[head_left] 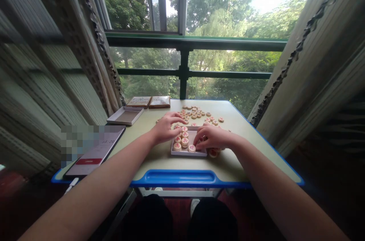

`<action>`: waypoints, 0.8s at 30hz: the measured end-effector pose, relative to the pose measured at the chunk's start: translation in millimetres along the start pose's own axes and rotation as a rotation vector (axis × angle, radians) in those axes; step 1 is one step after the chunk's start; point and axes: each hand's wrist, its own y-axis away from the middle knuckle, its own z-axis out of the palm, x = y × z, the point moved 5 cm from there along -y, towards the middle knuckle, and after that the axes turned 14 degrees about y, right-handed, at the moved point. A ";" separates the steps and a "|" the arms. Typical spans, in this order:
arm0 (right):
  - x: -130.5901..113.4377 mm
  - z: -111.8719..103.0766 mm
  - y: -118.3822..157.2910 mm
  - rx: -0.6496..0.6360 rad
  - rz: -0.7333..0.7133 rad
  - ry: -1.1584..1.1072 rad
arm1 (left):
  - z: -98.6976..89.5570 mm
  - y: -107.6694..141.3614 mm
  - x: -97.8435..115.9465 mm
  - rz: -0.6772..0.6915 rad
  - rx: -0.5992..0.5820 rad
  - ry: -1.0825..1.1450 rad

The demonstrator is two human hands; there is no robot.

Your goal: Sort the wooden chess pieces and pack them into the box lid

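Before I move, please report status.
Left hand at white box's far-left corner. Right hand over its right side, blocking view. Round pieces inside, more beyond.

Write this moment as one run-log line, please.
left hand: at shallow box's far-left corner | right hand: over box's right side | xiangqi pieces: some stacked in box, others loose on table

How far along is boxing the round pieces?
Partway, by the look of it. Done: stacked pieces fill the left side of the box. In hand: right hand at the front piece, left hand over the back-left. Remaining: loose pieces behind and right.
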 end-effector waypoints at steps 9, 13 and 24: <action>-5.3 2.0 -3.4 0.027 -0.050 -0.008 | -3.4 -0.9 -0.5 -0.008 0.028 -0.036; -7.5 3.1 -6.1 0.047 -0.044 0.013 | -4.0 -1.2 -4.9 0.017 0.066 -0.118; -13.0 1.6 -6.4 0.054 -0.021 0.008 | -2.1 -1.5 -8.7 0.034 0.054 -0.162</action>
